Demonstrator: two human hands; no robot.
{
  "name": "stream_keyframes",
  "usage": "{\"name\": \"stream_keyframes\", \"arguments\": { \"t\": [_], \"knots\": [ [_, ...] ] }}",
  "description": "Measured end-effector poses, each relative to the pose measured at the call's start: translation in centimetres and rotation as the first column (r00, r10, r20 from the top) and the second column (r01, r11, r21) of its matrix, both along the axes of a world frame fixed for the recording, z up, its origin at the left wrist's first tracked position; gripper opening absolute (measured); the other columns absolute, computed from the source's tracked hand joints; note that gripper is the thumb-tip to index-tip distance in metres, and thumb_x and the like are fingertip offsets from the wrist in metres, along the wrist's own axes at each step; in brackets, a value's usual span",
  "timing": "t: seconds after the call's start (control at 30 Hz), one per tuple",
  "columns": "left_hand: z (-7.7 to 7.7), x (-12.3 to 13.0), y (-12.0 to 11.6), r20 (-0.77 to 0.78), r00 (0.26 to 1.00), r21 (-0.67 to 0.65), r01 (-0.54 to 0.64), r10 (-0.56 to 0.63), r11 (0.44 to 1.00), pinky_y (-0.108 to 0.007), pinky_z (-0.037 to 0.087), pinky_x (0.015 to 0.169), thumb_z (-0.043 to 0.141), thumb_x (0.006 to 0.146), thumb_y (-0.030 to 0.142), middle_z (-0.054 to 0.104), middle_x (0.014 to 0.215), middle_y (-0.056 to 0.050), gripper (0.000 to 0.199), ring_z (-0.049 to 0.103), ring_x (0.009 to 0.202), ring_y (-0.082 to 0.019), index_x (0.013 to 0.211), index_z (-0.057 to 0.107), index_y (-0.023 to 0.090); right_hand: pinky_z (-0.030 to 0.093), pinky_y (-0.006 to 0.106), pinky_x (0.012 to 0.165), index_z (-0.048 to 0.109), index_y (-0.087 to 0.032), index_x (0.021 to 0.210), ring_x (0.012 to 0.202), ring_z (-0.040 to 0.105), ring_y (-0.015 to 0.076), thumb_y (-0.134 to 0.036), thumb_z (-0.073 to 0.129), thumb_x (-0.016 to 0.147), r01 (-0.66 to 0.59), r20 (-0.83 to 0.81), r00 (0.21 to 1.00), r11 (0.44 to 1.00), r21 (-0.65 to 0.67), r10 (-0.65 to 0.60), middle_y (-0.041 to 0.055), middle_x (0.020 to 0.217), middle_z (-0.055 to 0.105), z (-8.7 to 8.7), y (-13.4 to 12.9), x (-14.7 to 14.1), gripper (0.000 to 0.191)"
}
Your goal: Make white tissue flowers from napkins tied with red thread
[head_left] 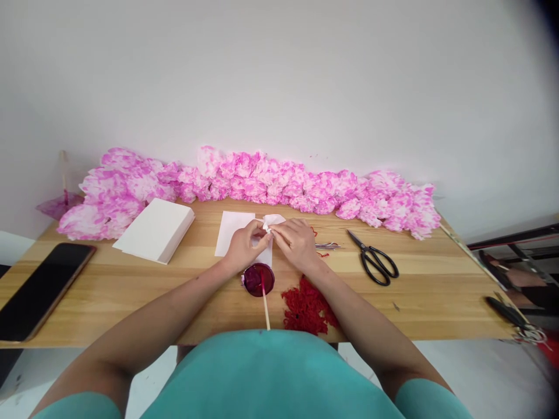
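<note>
Both hands meet over the middle of the table, pinching a small twisted piece of white paper (266, 228). My left hand (244, 243) has thumb and fingers closed on its left side. My right hand (297, 240) grips it from the right, fingertips almost touching the left ones. A fanned white part (274, 219) shows behind the fingers. Beneath lie flat white sheets (231, 230). Just in front of my left hand sits a round dish of dark red liquid (252, 280) with a wooden stick (266, 308) resting in it. Red yarn (305, 307) lies under my right forearm.
Pink and white paper flowers (262, 179) line the wall. A white paper stack (154, 228) and a dark phone (41, 291) are on the left. Black scissors (376, 259) and thin wires (329, 246) lie right of my hands. Another black-handled tool (506, 311) is at the right edge.
</note>
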State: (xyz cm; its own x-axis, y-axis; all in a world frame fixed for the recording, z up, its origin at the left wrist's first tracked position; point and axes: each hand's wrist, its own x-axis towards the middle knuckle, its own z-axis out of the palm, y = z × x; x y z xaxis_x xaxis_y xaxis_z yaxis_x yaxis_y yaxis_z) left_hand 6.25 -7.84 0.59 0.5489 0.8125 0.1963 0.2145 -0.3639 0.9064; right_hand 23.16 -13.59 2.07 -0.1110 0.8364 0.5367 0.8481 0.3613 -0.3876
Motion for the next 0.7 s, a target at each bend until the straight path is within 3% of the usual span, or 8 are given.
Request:
{"name": "stream_keyframes", "arguments": {
  "t": [0.13, 0.27, 0.4, 0.47, 0.57, 0.63, 0.7],
  "knots": [
    [-0.1, 0.0, 0.1, -0.059, 0.998, 0.096, -0.026, 0.032, 0.995, -0.026, 0.044, 0.07, 0.048, 0.09, 0.036, 0.066, 0.079, -0.001, 0.02, 0.061, 0.074, -0.016, 0.087, 0.059, 0.019, 0.04, 0.037, 0.079, 0.072, -0.025, 0.1, 0.085, 0.064, 0.02, -0.028, 0.05, 0.095, 0.014, 0.002, 1.0, 1.0, -0.014, -0.014, 0.0038, 0.091, 0.075, -0.2, 0.0, -0.2, 0.023],
    [-0.2, -0.1, 0.3, 0.025, 0.998, 0.022, -0.058, 0.057, 0.998, -0.024, 0.042, 0.067, 0.048, 0.089, 0.032, 0.062, 0.074, 0.0, 0.019, 0.056, 0.07, -0.014, 0.08, 0.057, 0.018, 0.044, 0.036, 0.076, 0.073, -0.024, 0.091, 0.081, 0.064, 0.0203, -0.031, 0.052, 0.092, 0.097, -0.227, 0.967, 0.992, -0.078, -0.112, 0.0038, 0.087, 0.074, -0.6, 0.3, -0.2, 0.022],
    [-0.5, 0.0, 0.7, 0.142, 0.985, -0.088, -0.085, 0.097, 0.992, -0.023, 0.043, 0.068, 0.05, 0.088, 0.033, 0.061, 0.076, 0.001, 0.019, 0.056, 0.071, -0.014, 0.08, 0.057, 0.018, 0.049, 0.031, 0.07, 0.071, -0.021, 0.084, 0.076, 0.064, 0.0188, -0.035, 0.054, 0.087, 0.04, -0.626, 0.752, 0.963, -0.267, -0.204, 0.0026, 0.084, 0.073, -1.1, 0.9, -0.1, 0.022],
    [-0.5, 0.0, 0.8, 0.145, 0.985, -0.089, -0.082, 0.094, 0.993, -0.023, 0.042, 0.068, 0.05, 0.088, 0.033, 0.061, 0.075, 0.0, 0.019, 0.056, 0.071, -0.014, 0.08, 0.057, 0.018, 0.05, 0.03, 0.072, 0.07, -0.02, 0.086, 0.08, 0.065, 0.0187, -0.036, 0.055, 0.086, -0.035, -0.697, 0.691, 0.955, -0.295, -0.19, 0.0023, 0.087, 0.073, -1.1, 1.0, 0.0, 0.022],
    [-0.3, -0.2, 0.5, 0.089, 0.994, -0.034, -0.066, 0.069, 0.997, -0.024, 0.042, 0.067, 0.049, 0.088, 0.032, 0.063, 0.076, 0.0, 0.019, 0.057, 0.072, -0.014, 0.081, 0.058, 0.018, 0.049, 0.032, 0.077, 0.068, -0.021, 0.102, 0.084, 0.065, 0.0187, -0.036, 0.056, 0.087, -0.032, -0.586, 0.801, 0.967, -0.252, -0.126, 0.0037, 0.099, 0.073, -0.7, 0.8, 0.2, 0.024],
    [0.0, -0.3, 0.2, 0.034, 0.999, 0.018, -0.042, 0.041, 0.999, -0.024, 0.042, 0.068, 0.049, 0.088, 0.032, 0.064, 0.078, 0.0, 0.018, 0.058, 0.073, -0.015, 0.082, 0.059, 0.018, 0.047, 0.034, 0.079, 0.068, -0.023, 0.106, 0.085, 0.064, 0.0197, -0.036, 0.06, 0.086, 0.037, -0.383, 0.918, 0.982, -0.185, -0.106, 0.0045, 0.102, 0.073, -0.4, 0.5, 0.2, 0.025],
    [0.3, -0.3, 0.0, -0.011, 1.0, 0.057, -0.016, 0.016, 0.998, -0.025, 0.042, 0.07, 0.049, 0.088, 0.034, 0.066, 0.079, -0.001, 0.02, 0.059, 0.074, -0.016, 0.083, 0.06, 0.018, 0.044, 0.035, 0.079, 0.07, -0.024, 0.1, 0.083, 0.063, 0.0204, -0.034, 0.06, 0.088, 0.075, -0.177, 0.98, 0.99, -0.118, -0.095, 0.0042, 0.094, 0.073, -0.2, 0.3, 0.2, 0.019]
  ]
}}
